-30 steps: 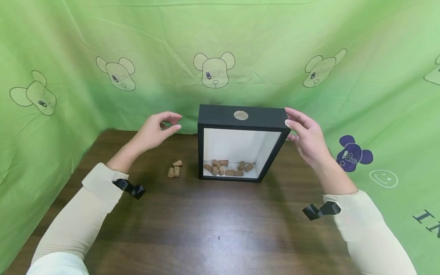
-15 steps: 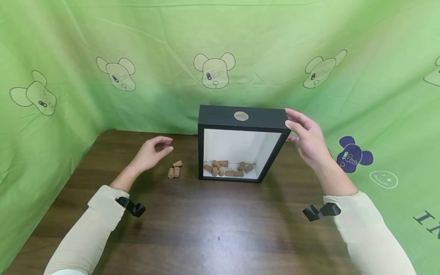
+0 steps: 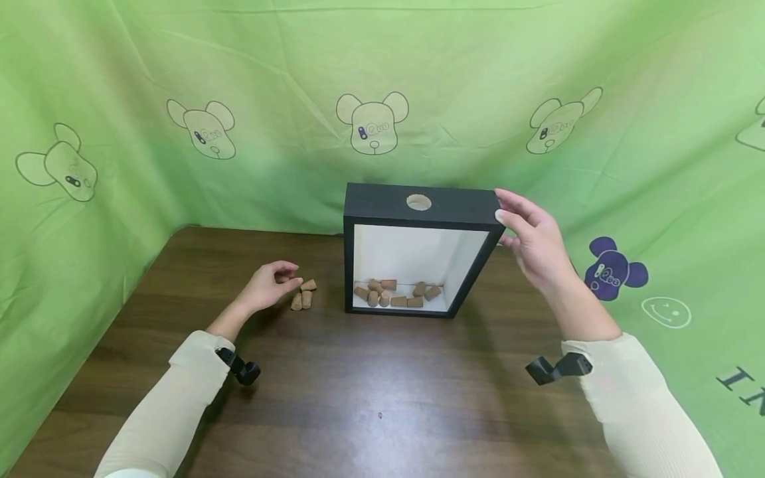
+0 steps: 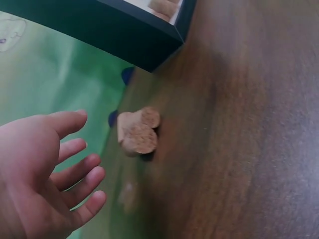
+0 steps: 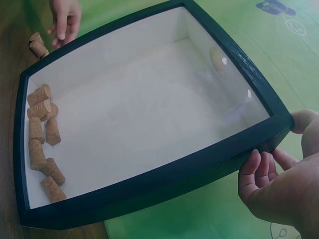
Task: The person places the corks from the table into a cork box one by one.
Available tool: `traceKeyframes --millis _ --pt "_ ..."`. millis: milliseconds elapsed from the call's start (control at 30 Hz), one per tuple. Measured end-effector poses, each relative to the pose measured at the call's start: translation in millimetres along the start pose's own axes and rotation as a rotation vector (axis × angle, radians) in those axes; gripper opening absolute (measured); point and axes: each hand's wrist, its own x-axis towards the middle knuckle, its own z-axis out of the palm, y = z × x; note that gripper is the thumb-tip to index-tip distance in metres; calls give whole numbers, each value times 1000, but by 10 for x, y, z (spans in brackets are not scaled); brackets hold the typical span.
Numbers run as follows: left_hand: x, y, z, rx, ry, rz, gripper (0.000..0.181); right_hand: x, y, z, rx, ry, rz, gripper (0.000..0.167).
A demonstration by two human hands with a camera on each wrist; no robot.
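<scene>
A black box frame (image 3: 382,201) with a clear front and a round hole (image 3: 419,202) in its top stands upright on the table. Several corks (image 3: 399,301) lie along its bottom inside. My right hand (image 3: 534,242) holds the box's upper right corner, thumb in front and fingers at the side and behind. To the left of the box, three loose corks (image 4: 139,130) lie close together. My left hand (image 3: 267,287) hovers just beside them, fingers loosely bent and nothing held. The left wrist view shows a gap between its fingertips and the corks.
The brown wooden table (image 3: 382,372) spreads out in front of the box. A green curtain (image 3: 287,146) with bear-head prints hangs close behind it and along both sides. Each wrist carries a small black camera (image 3: 239,366).
My left hand has come down from beside the box's top left toward the loose corks on the table. My right hand and the box have stayed in place.
</scene>
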Motion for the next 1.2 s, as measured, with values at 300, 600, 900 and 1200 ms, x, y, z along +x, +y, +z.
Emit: traceKeyframes --millis 300,600,900,1200 --pt "116 -51 115 18 -64 -70 40 0 -2 7 -4 -4 -4 40" --pt "207 9 131 50 -107 -89 38 -15 6 1 -27 0 9 45" --pt "257 17 152 92 -112 -59 31 -8 2 10 -23 2 7 44" --pt "263 44 151 117 -183 -48 28 -1 3 -1 -18 0 4 44"
